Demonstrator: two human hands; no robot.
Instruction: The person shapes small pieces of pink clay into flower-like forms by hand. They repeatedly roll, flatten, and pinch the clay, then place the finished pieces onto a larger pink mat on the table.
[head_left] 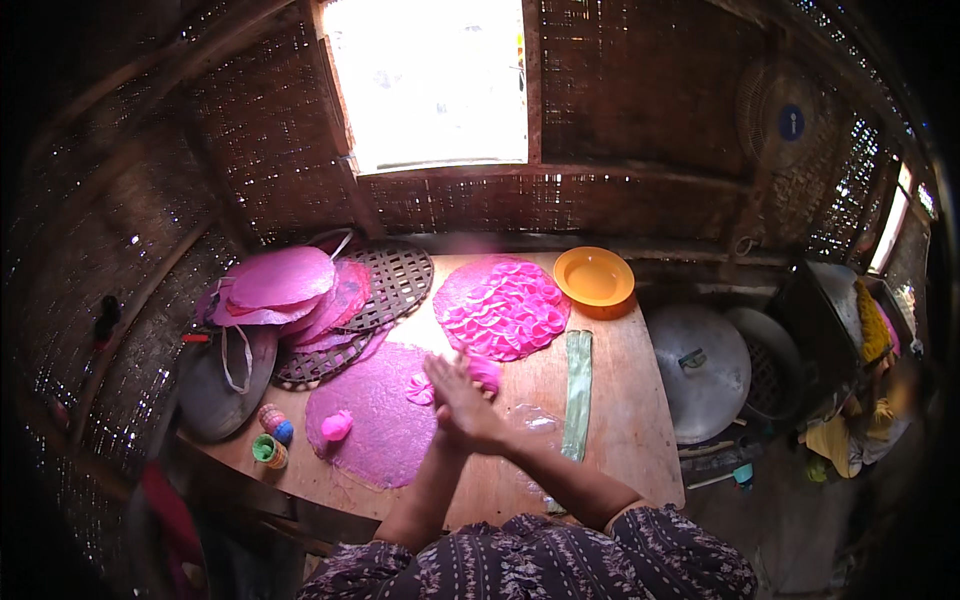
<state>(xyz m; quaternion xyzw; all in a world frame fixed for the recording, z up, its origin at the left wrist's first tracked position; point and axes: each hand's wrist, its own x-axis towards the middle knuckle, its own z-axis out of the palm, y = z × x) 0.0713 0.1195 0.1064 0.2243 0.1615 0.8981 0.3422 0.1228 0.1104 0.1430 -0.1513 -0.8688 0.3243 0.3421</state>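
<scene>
Over the middle of the table, my right hand lies against my left hand, palm to palm. The right fingers look stretched out; the left ones are mostly hidden behind them, and so is anything between the palms. Below and left of the hands lies a round pink sheet with a small pink lump on it. Small ruffled pink pieces sit beside my fingers, with a brighter pink bundle just behind. Farther back, a round pink base is covered with rows of pink ruffles.
An orange plate stands at the back right, above a folded pale green strip. Clear plastic lies near my right forearm. Pink discs are stacked on woven trays at left, near small cups. A large metal lid is right of the table.
</scene>
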